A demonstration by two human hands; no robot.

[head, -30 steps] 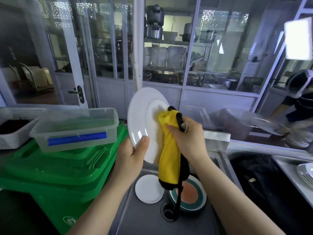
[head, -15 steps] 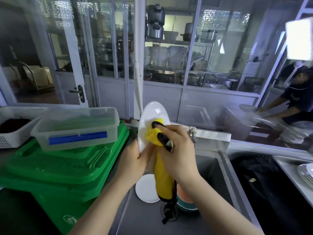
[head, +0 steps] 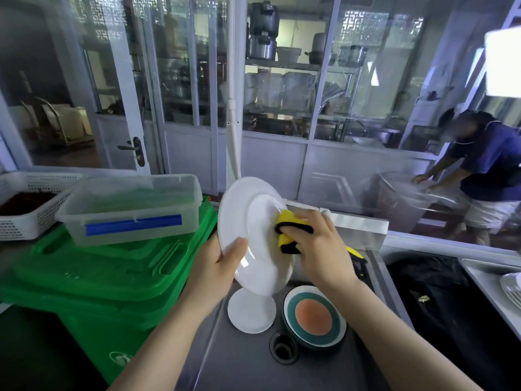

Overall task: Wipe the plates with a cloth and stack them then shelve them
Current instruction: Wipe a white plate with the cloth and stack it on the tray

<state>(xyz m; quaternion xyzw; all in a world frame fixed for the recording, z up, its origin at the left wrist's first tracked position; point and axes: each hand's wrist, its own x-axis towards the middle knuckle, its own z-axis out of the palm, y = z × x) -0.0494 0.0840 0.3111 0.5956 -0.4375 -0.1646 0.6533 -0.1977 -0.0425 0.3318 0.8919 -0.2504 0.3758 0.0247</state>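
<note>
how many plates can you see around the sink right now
3 clear: a large white plate held in the left hand, a small white plate and a teal-ringed plate in the sink. A partly cropped stack at far right.

Commercial kitchen: steel sink (head: pixel 375 266), pot shelves (head: pixel 284 64)

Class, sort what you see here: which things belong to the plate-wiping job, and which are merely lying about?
Part of the job:
large white plate in the left hand
yellow cloth in the right hand
small white plate
banded plate

Lying about:
clear plastic box
green bin
white basket
</note>
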